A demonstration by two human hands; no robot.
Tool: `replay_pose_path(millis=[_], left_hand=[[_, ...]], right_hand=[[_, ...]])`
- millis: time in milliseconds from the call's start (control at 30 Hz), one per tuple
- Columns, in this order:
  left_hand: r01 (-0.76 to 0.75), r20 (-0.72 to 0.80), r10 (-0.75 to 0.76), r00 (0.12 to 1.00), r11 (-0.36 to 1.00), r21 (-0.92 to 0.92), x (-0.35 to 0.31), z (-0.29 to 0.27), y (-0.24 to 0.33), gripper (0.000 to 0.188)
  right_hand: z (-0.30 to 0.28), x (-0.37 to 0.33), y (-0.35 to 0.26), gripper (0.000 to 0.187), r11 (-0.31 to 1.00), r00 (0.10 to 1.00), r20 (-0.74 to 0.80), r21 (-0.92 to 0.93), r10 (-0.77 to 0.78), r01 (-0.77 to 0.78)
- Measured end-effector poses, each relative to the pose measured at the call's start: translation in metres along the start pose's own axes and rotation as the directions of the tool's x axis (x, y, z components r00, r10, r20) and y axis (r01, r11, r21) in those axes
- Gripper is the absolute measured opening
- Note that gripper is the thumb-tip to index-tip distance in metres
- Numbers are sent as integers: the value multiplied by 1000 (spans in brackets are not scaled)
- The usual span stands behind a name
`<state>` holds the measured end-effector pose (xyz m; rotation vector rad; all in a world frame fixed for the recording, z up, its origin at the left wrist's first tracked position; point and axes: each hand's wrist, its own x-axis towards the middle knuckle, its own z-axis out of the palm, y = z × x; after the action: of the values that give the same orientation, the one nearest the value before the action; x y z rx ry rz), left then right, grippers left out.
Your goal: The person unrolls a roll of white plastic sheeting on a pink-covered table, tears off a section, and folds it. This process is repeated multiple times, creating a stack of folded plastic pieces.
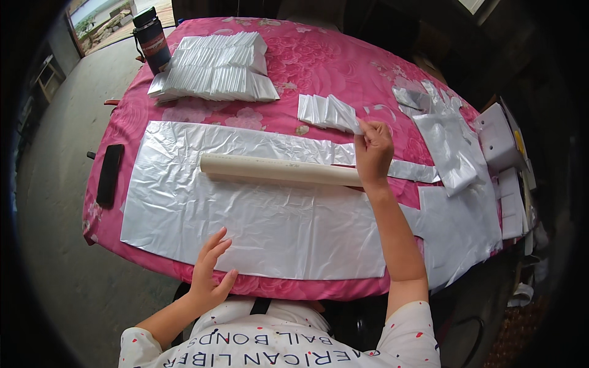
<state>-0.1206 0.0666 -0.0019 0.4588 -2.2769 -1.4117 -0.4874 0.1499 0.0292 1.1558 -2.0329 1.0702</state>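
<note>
Currently the right hand (375, 146) pinches the right end of folded white plastic (325, 112), inward from the pink surface's (322, 64) far edge; the left hand (211, 275), fingers parted, hangs free by the near edge; a pale tube (276, 170) lies on plastic sheeting (245, 224)

1 fanned row of folded white plastic (324, 112) lies beyond flat, wrinkled sheeting (282, 230).
</note>
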Motion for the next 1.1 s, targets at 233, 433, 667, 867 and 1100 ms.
replay_pose_path(millis=[233,433,667,867,1100], left_hand=[[-106,64,102,993,992,64,1,10,4,54],[-61,80,52,995,990,127,-2,6,-2,52],[-217,236,164,958,951,218,22,22,-1,51],[-191,211,125,969,925,330,57,55,2,77],[-317,289,207,934,856,410,83,94,-10,80]], right_hand=[[56,22,109,17,888,966,243,-419,-91,190],[43,5,82,35,985,924,381,-170,32,36],[-15,-51,3,36,993,802,592,119,-81,13],[-74,-111,-53,41,970,695,719,174,-7,-170],[-114,-173,-42,47,997,696,717,27,34,-77]])
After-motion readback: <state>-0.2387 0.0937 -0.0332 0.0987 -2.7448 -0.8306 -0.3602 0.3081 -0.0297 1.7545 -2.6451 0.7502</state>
